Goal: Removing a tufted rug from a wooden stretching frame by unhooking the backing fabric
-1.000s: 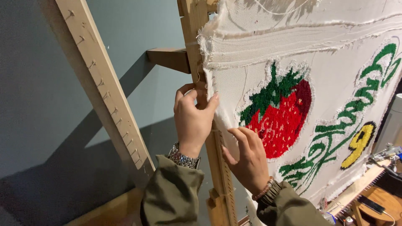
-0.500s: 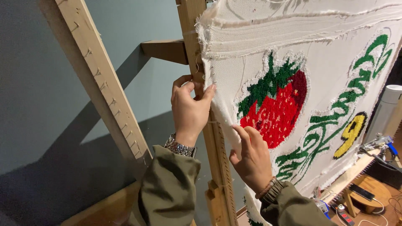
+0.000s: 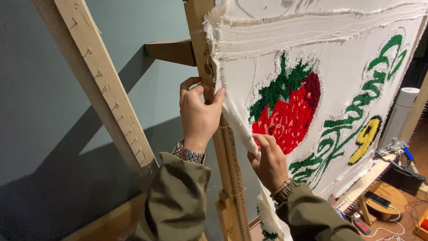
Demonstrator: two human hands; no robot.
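Here cloth (image 3: 285, 40) hangs upright; left hand (image 3: 198, 114) pinches its edge.

frame upright (image 3: 232, 151): foot cut off | cloth (image 3: 330, 67): edges cropped | left hand (image 3: 199, 115): fingertips hidden

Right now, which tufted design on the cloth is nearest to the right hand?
The red strawberry with green leaves, just above the right hand; the green lettering and yellow figure lie farther right.
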